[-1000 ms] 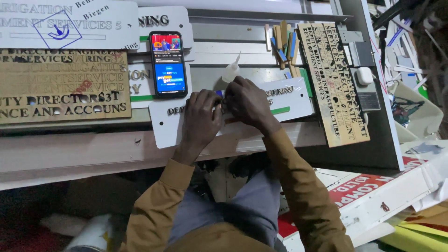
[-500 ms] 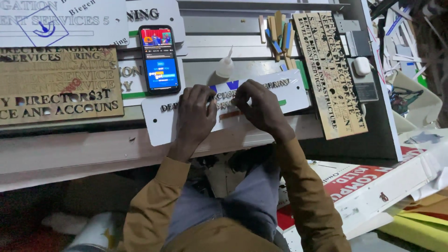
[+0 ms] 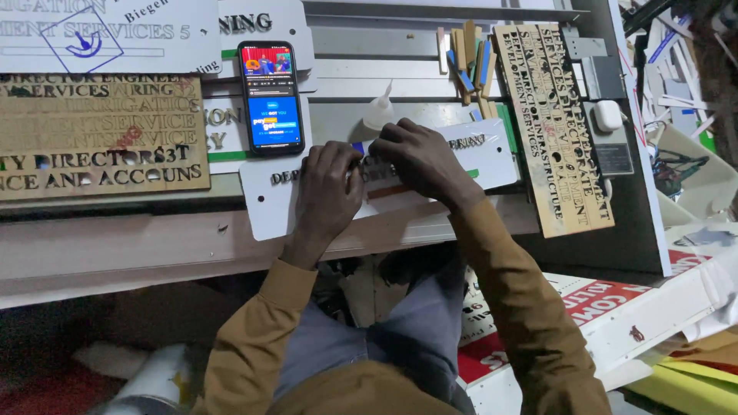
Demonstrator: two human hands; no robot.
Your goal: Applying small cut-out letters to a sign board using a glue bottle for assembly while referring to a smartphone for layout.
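A white sign plate [image 3: 269, 201] with shiny raised letters lies across the workbench edge in the head view. My left hand [image 3: 329, 188] rests on its middle, fingers pressed down on the letters. Beside it, my right hand [image 3: 419, 157] is bent over the same row of letters, fingertips pinching at a small piece I cannot make out. The two hands nearly touch. A small white glue bottle [image 3: 379, 114] with a pointed tip stands just behind my right hand.
A phone [image 3: 271, 96] with a lit screen lies behind my left hand. A wooden letter stencil [image 3: 100, 134] sits at the left, another stencil board [image 3: 555, 123] at the right. Wooden sticks [image 3: 465, 65] lie at the back. Sign boards and scraps [image 3: 615, 307] crowd the lower right.
The view shifted a little. My right hand drew in toward my left over the letters; the glue bottle now stands clear behind it.
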